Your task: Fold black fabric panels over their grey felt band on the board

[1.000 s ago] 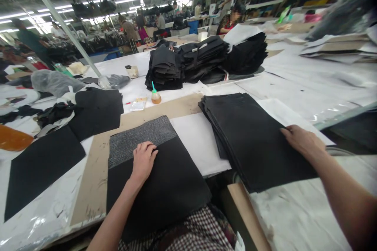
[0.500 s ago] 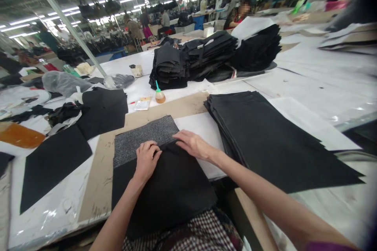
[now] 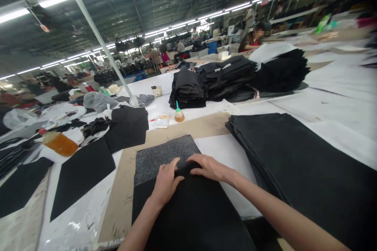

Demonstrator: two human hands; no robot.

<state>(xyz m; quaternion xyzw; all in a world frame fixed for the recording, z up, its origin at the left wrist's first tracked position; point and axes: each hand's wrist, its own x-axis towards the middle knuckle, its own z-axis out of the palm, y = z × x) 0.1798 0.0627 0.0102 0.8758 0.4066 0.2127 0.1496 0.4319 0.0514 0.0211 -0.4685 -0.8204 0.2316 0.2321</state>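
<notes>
The left hand (image 3: pixel 166 180) and the right hand (image 3: pixel 209 168) are close together at the top edge of a big, flat, black sheet of cloth (image 3: pixel 194 211). The black sheet is right in front of the person, and its top edge is raised a little at the hands. Both hands are bent, with thumb and fingers around that edge. I cannot tell if either one is pinching it tight. A speckled gray piece of fabric (image 3: pixel 161 155) shows just past the edge.

Under them is a flat brown board (image 3: pixel 122 184) on the white counter (image 3: pixel 79 204). To the right is a neat pile of big black sheets (image 3: pixel 309 160). Past the board sits a small round bottle with a green pointy top (image 3: pixel 179 115), next to a small white packet (image 3: pixel 162 121). Farther back are fat bundles of folded black cloth (image 3: pixel 229 78). On the left, a see-through bottle of orange-brown liquid (image 3: pixel 60 143) lies tipped over near more black pieces (image 3: pixel 82 174).
</notes>
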